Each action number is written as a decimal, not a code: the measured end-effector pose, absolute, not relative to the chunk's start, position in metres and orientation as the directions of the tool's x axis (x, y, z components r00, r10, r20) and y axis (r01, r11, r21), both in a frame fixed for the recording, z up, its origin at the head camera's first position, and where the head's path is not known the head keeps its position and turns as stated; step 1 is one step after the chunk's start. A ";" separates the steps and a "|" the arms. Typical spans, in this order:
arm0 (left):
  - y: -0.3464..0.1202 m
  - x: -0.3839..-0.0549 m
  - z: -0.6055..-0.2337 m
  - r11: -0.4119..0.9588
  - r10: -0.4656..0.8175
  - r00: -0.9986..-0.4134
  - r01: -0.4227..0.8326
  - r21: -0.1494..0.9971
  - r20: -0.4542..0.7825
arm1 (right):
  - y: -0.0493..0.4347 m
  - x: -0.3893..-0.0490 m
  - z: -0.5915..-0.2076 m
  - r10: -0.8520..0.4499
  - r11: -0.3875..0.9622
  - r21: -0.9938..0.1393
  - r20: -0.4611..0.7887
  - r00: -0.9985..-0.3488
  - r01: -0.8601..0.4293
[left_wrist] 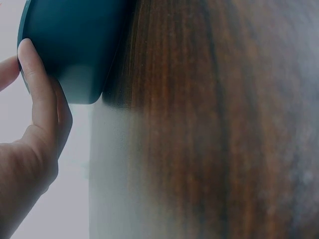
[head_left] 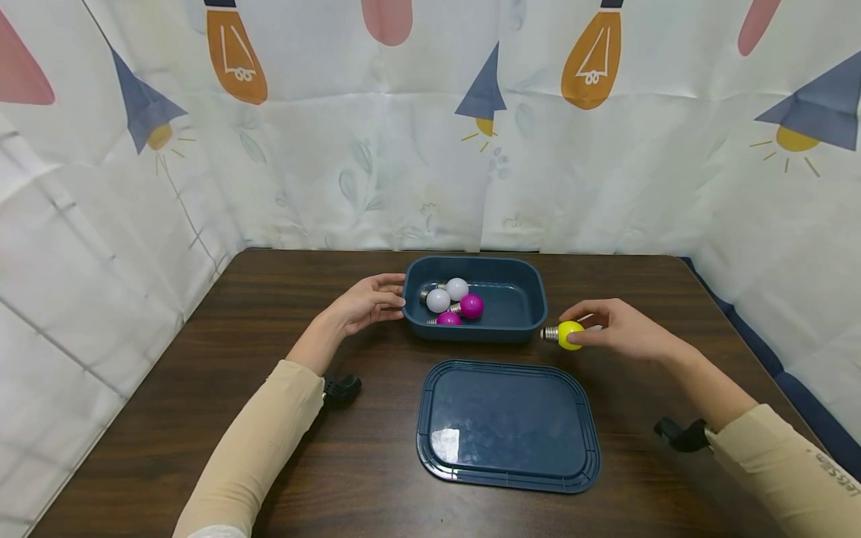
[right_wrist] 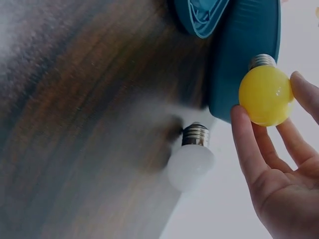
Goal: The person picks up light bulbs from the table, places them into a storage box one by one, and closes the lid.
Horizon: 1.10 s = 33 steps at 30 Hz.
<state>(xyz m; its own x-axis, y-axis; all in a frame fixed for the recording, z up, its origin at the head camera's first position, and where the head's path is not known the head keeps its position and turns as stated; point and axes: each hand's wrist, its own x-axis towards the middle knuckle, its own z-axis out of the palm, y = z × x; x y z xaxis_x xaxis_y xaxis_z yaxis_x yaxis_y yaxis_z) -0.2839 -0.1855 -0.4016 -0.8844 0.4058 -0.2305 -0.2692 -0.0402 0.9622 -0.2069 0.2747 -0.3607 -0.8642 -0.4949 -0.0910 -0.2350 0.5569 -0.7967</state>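
Here, we see the right hand [head_left: 615, 329] pinching a yellow light bulb [head_left: 570, 335] between the thumb and fingertips. The bulb is just outside the near right corner of a dark blue plastic container [head_left: 484, 334], its metal screw base pointing left, towards that corner. In the right wrist view the base overlaps the container's wall, and we cannot tell whether the two touch. Near the same hand, that view also shows us a white light bulb [right_wrist: 190, 167] lying on the wood-grain tabletop [head_left: 632, 493]; from the head camera the fingers hide most of it.

The left hand [head_left: 368, 302] is grasping no bulb: its fingers are extended and loosely spread, with fingertips resting against the left end of the container, by the rim.

Inside the container, gathered towards its left side, we count two white bulbs [head_left: 439, 300] and two magenta bulbs [head_left: 471, 305]; the nearer magenta one is partly hidden by the front wall. The right part of the container's floor is bare.

In front of the container, and apart from it, a dark blue rectangular lid [head_left: 507, 426] with rounded corners lies flat, a bright reflection near its left edge. Both arms wear beige sleeves [head_left: 258, 441], with a black device [head_left: 343, 389] at each wrist. Behind the table we see a white curtain [head_left: 417, 172] printed with orange bulbs, blue lamp shades and pale leafy stems.
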 end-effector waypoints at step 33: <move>-0.186 -0.284 -0.404 -0.041 0.411 -0.884 -0.263 0.964 -0.224 | 0.267 -0.226 -0.338 -0.461 0.575 -0.778 -0.055 -0.886 -0.252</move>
